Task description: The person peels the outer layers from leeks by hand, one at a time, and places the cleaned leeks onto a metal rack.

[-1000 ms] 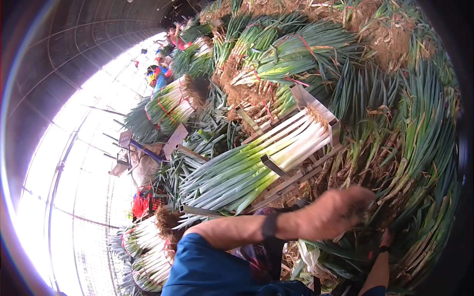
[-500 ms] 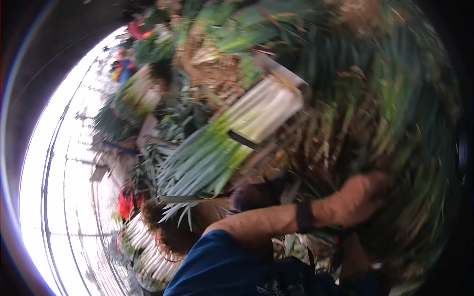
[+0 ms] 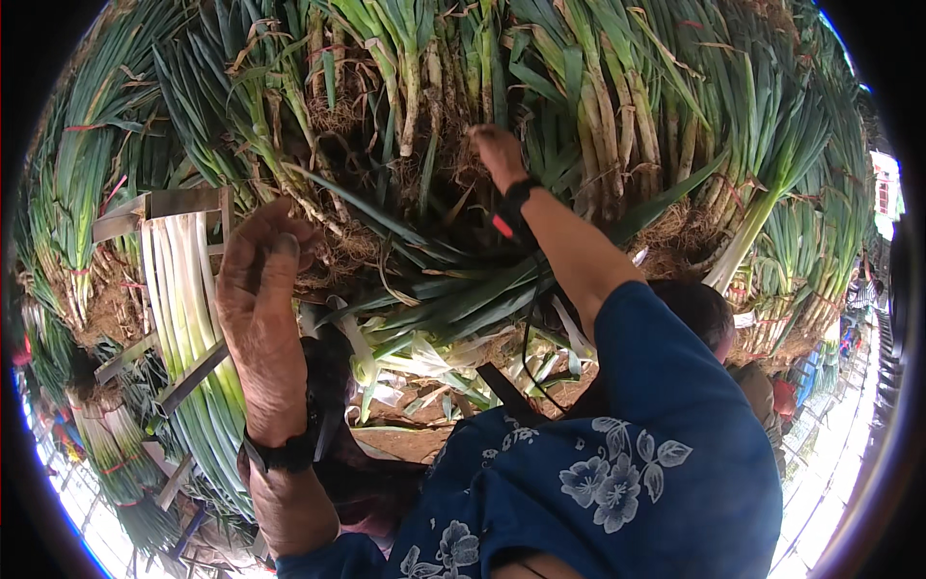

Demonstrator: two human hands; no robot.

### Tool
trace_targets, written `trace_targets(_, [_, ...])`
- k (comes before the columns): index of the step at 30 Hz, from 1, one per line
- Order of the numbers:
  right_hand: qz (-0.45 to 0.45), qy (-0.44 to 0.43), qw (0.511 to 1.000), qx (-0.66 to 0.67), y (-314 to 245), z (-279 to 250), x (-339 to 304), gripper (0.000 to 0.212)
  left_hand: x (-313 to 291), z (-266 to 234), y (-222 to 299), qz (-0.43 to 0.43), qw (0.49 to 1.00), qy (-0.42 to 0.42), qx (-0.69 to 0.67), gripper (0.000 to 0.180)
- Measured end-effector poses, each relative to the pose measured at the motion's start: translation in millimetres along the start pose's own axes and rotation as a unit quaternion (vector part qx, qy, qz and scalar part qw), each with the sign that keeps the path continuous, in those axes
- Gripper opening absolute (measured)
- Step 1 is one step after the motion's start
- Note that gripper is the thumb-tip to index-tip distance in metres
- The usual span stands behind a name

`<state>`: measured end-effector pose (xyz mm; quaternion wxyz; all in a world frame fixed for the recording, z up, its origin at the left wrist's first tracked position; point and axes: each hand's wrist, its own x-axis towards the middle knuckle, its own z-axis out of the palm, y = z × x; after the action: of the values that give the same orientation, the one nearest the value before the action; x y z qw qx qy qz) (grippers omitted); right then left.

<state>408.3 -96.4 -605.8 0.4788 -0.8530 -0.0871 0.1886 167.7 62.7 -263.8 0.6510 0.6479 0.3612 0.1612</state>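
Note:
My right hand [image 3: 497, 157] reaches forward into a heap of unpeeled leeks, its fingers curled around the root end of a leek [image 3: 465, 159]. Dry leaves and roots partly hide its fingertips. My left hand [image 3: 265, 309] is raised at the left with fingers bent and thumb apart; nothing shows in it. It hovers in front of soil-caked leek roots [image 3: 342, 248]. Just left of it, a neat row of clean white-stemmed leeks [image 3: 193, 299] lies in a frame of flat bars [image 3: 188, 201], green leaves toward me.
Stacked leeks [image 3: 617, 87] with brown outer skins fill the far side. Loose green leaves [image 3: 473, 299] lie across the middle, above peeled scraps [image 3: 424, 386] on the ground. Tied leek bundles [image 3: 111, 444] lie far left. A person's head [image 3: 696, 314] shows beyond my right upper arm.
The view has swung right, toward the leek heap, and the framed leeks now sit at the left. My left hand has come into clear sight, and my right arm is stretched forward.

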Motion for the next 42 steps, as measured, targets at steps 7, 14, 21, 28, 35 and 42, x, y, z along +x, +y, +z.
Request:
trace_targets(7, [-0.119, 0.061, 0.924, -0.357, 51, -5, 131, 0.011, 3, 10, 3, 0.008, 0.999, -0.016, 0.037, 0.029])
trace_targets(14, [0.090, -0.085, 0.933, -0.337, -47, 15, 74, 0.038, 3, -6, -3, -0.036, 0.997, 0.009, 0.074, 0.029])
trace_targets(21, [0.306, 0.046, 0.951, 0.010, -56, 28, 98, 0.046, 1, 0, -2, -0.052, 0.997, -0.005, 0.053, 0.030])
trace_targets(28, [0.335, -0.143, 0.897, 0.250, -27, -13, 123, 0.053, 2, 21, -6, -0.042, 0.996, -0.050, 0.059, 0.028])
trace_targets(35, [0.278, -0.194, 0.916, 0.216, -77, -30, 79, 0.094, 14, 28, -21, -0.002, 0.993, -0.058, 0.103, 0.025])
trace_targets(42, [0.005, -0.231, 0.924, 0.305, -106, -74, 34, 0.042, 9, 20, -15, 0.032, 0.997, -0.042, 0.055, 0.021])
